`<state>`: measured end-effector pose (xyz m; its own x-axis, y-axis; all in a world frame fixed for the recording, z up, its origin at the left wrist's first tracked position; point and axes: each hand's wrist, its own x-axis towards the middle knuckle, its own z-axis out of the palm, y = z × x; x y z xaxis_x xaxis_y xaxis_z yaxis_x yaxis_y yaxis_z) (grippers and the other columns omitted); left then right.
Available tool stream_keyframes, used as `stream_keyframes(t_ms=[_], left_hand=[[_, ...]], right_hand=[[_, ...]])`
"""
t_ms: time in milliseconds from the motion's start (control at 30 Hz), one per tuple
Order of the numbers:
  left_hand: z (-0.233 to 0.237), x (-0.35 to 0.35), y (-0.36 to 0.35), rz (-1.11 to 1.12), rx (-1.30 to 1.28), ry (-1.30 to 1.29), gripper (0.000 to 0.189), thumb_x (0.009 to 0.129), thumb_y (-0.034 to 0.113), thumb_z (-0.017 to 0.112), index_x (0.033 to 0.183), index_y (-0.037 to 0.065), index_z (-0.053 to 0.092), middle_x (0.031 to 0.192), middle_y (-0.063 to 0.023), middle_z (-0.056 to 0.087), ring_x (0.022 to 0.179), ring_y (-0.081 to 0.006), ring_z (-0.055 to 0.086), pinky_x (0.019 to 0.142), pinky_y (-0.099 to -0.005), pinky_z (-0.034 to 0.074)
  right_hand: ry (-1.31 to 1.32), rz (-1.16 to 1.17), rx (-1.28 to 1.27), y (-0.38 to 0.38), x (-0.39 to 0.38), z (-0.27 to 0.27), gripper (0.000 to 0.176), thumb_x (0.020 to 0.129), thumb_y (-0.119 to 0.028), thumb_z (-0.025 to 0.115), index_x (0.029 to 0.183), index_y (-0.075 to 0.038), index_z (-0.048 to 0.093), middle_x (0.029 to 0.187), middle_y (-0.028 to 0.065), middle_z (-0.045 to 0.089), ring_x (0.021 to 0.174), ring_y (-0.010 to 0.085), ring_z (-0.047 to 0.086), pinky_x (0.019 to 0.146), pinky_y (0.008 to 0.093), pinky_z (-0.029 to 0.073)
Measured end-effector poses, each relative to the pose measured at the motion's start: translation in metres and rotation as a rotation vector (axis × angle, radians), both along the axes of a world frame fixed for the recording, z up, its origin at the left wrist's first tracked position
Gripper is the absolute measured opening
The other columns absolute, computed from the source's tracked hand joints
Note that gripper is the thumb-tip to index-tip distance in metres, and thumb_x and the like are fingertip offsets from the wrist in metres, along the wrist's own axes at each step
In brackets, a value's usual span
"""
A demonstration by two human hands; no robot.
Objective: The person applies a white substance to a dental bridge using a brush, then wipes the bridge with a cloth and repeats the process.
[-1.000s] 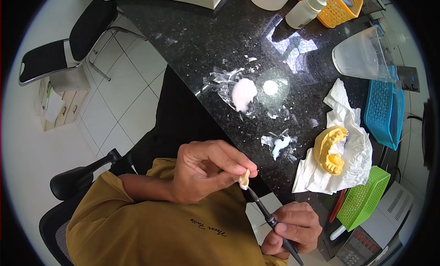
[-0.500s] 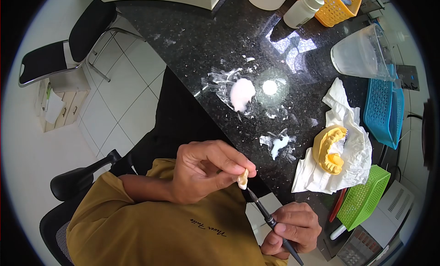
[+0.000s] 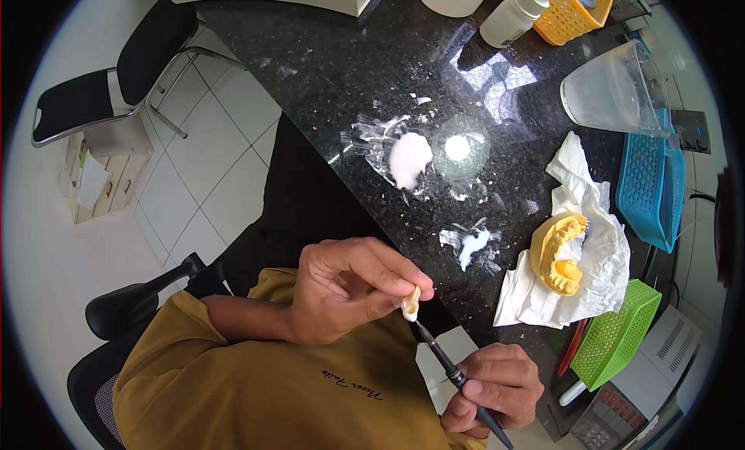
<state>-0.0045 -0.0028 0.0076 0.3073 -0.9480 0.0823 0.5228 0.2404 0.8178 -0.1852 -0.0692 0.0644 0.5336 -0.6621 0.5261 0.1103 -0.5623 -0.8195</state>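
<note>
My left hand (image 3: 361, 291) pinches a small tooth-shaped piece (image 3: 411, 302), cream with a white lower end, between thumb and fingertips. Below and to the right, my right hand (image 3: 500, 392) grips a dark-handled fine brush (image 3: 441, 355). The brush tip points up at the white end of the piece, right at its edge. On the dark counter beyond lie a pinkish-white mound (image 3: 410, 161) and a smaller white dab (image 3: 471, 248), both with smears around them. A yellow dental model (image 3: 557, 252) rests on crumpled white tissue (image 3: 597, 295) to the right.
Along the counter's (image 3: 310, 85) far side stand a white bottle (image 3: 512, 19), a yellow basket (image 3: 570, 19) and a clear plastic cup (image 3: 613, 89). Blue (image 3: 648, 186) and green (image 3: 617, 334) baskets line the right. A black chair (image 3: 116, 77) stands on the tiled floor.
The brush has shifted very slightly, its tip staying by the white end of the piece. My left hand holds almost the same pose.
</note>
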Motion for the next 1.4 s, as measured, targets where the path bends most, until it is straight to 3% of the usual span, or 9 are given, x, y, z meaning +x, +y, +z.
stream_keyframes(t_ms=[33, 167, 233, 333, 567, 633, 1167, 1233, 1400], left_hand=[[0.000, 0.000, 0.000, -0.002, -0.002, -0.003, 0.006, 0.086, 0.003, 0.064, 0.089, 0.002, 0.059, 0.094, -0.0190, 0.063, 0.087, -0.0258, 0.069, 0.077, -0.0318, 0.059], [0.000, 0.000, 0.000, 0.001, -0.006, -0.010, 0.006, 0.086, 0.003, 0.064, 0.089, 0.002, 0.059, 0.094, -0.0190, 0.063, 0.087, -0.0258, 0.069, 0.077, -0.0319, 0.059], [0.000, 0.000, 0.000, 0.006, -0.009, -0.015, 0.006, 0.086, 0.002, 0.064, 0.089, 0.002, 0.059, 0.093, -0.0190, 0.063, 0.087, -0.0252, 0.069, 0.077, -0.0314, 0.059], [0.001, 0.001, -0.001, 0.014, -0.005, -0.035, 0.006, 0.085, 0.000, 0.063, 0.090, 0.002, 0.060, 0.093, -0.0189, 0.064, 0.086, -0.0246, 0.069, 0.076, -0.0314, 0.059], [0.003, 0.000, -0.001, 0.028, -0.019, -0.016, 0.010, 0.084, -0.004, 0.063, 0.092, 0.002, 0.062, 0.092, -0.0187, 0.063, 0.084, -0.0238, 0.069, 0.077, -0.0321, 0.058], [0.003, 0.000, 0.000, 0.012, -0.028, 0.088, 0.016, 0.081, -0.013, 0.062, 0.093, -0.003, 0.064, 0.098, -0.0187, 0.064, 0.091, -0.0234, 0.067, 0.082, -0.0328, 0.056], [0.003, 0.000, 0.000, 0.007, -0.014, 0.098, 0.016, 0.080, -0.013, 0.062, 0.092, -0.002, 0.064, 0.099, -0.0186, 0.064, 0.092, -0.0232, 0.066, 0.083, -0.0326, 0.056], [0.003, 0.000, -0.001, 0.013, -0.014, 0.005, 0.009, 0.085, -0.004, 0.062, 0.092, 0.001, 0.061, 0.095, -0.0180, 0.063, 0.088, -0.0236, 0.068, 0.080, -0.0327, 0.058], [0.004, 0.001, -0.001, 0.008, -0.012, -0.008, 0.007, 0.085, -0.003, 0.062, 0.091, 0.001, 0.061, 0.095, -0.0178, 0.063, 0.088, -0.0235, 0.068, 0.080, -0.0325, 0.058]], right_hand=[[0.042, 0.048, 0.002, 0.000, -0.002, 0.001, 0.015, 0.075, -0.008, 0.064, 0.087, -0.001, 0.060, 0.074, 0.0088, 0.055, 0.058, 0.0180, 0.057, 0.050, 0.0249, 0.048], [0.073, 0.072, -0.005, -0.002, -0.002, 0.002, 0.017, 0.075, -0.008, 0.063, 0.089, -0.001, 0.060, 0.076, 0.0092, 0.055, 0.058, 0.0179, 0.057, 0.050, 0.0245, 0.048], [-0.016, -0.020, 0.005, -0.001, 0.000, 0.000, 0.021, 0.064, -0.005, 0.074, 0.082, -0.002, 0.063, 0.068, 0.0081, 0.061, 0.053, 0.0166, 0.061, 0.044, 0.0229, 0.051], [-0.142, -0.187, 0.045, 0.009, 0.001, -0.006, 0.025, 0.064, -0.004, 0.075, 0.085, -0.001, 0.061, 0.071, 0.0090, 0.060, 0.056, 0.0172, 0.061, 0.046, 0.0232, 0.051], [-0.064, -0.106, -0.032, 0.002, 0.003, -0.004, 0.027, 0.063, -0.001, 0.075, 0.085, 0.001, 0.059, 0.072, 0.0107, 0.060, 0.058, 0.0194, 0.062, 0.048, 0.0235, 0.053], [-0.039, -0.082, -0.040, 0.000, 0.002, -0.003, 0.027, 0.063, -0.001, 0.075, 0.085, 0.001, 0.060, 0.072, 0.0109, 0.060, 0.058, 0.0196, 0.062, 0.048, 0.0236, 0.053], [-0.051, -0.092, -0.002, 0.002, 0.003, -0.002, 0.026, 0.063, 0.000, 0.076, 0.084, 0.000, 0.060, 0.072, 0.0112, 0.061, 0.058, 0.0200, 0.063, 0.048, 0.0245, 0.054], [-0.033, -0.094, 0.015, 0.002, 0.003, 0.000, 0.026, 0.063, 0.000, 0.076, 0.084, 0.000, 0.061, 0.072, 0.0112, 0.061, 0.058, 0.0201, 0.063, 0.048, 0.0247, 0.054], [0.012, -0.069, 0.032, 0.001, 0.002, 0.002, 0.027, 0.063, 0.000, 0.076, 0.084, 0.000, 0.061, 0.072, 0.0113, 0.061, 0.058, 0.0202, 0.063, 0.049, 0.0252, 0.054]])
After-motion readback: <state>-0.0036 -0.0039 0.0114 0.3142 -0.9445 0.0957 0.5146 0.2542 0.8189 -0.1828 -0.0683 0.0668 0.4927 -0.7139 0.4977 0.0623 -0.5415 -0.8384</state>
